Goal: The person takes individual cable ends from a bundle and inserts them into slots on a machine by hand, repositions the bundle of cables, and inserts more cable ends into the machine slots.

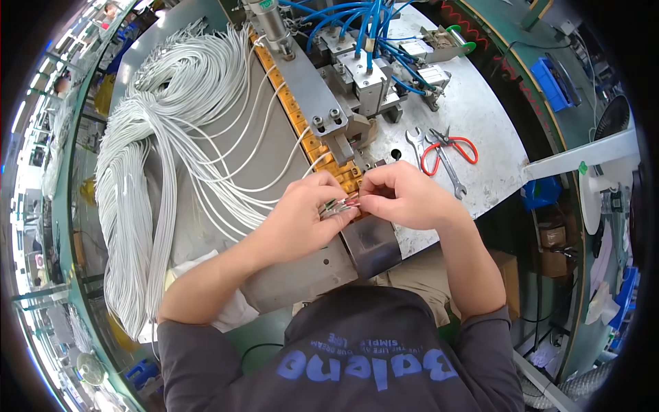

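My left hand [298, 216] is closed on the ends of several white cables, where thin coloured wires [349, 203] stick out between thumb and fingers. My right hand [408, 196] pinches at those wire ends from the other side, its fingertips almost touching the left ones. Both hands are at the near end of a row of yellow fixture blocks [295, 110]. White cables [233, 182] run from the blocks and my left hand to a big bundle [161, 110] on the left. What exactly the fingertips grip is partly hidden.
Beyond my hands stands a metal machine head [364, 79] with blue air hoses [374, 27]. To the right lie red-handled cutters [449, 145] and metal wrenches [449, 168] on the light tabletop [480, 103]. A blue bin [551, 84] sits on the far right shelf.
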Action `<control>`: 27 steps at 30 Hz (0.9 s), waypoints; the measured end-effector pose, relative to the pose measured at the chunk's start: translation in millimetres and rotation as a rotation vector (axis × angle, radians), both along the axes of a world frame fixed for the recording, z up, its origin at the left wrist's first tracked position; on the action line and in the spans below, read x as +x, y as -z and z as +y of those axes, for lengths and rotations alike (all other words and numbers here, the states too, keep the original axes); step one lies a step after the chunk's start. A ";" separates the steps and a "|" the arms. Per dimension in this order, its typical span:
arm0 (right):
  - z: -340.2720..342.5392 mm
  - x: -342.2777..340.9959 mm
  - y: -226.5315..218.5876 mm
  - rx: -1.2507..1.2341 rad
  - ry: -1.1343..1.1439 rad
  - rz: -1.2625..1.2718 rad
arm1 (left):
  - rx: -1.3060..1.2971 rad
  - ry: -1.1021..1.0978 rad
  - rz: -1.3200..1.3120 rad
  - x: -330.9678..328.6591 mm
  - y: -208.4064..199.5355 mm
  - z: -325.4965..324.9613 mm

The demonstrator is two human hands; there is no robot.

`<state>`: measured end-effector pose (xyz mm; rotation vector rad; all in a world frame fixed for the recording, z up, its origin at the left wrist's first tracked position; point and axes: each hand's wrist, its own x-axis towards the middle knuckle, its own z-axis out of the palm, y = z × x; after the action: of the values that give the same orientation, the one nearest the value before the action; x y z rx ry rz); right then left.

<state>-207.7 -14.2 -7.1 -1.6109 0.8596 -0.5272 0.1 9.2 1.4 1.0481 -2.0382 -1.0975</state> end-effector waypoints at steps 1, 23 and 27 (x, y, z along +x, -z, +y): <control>-1.9 -4.3 4.8 0.114 0.037 0.009 | -0.014 0.008 -0.102 1.6 1.3 -0.5; -14.7 -10.4 34.4 0.276 0.443 -0.082 | -0.164 -0.087 -0.113 0.3 0.5 -9.2; 2.5 1.9 13.3 0.083 0.208 -0.225 | 0.327 -0.096 -0.051 10.9 -4.6 -15.5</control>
<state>-205.9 -11.7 -20.4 -1.3643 0.8709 -0.7929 11.0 -6.2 5.9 1.3318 -1.8631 -1.3970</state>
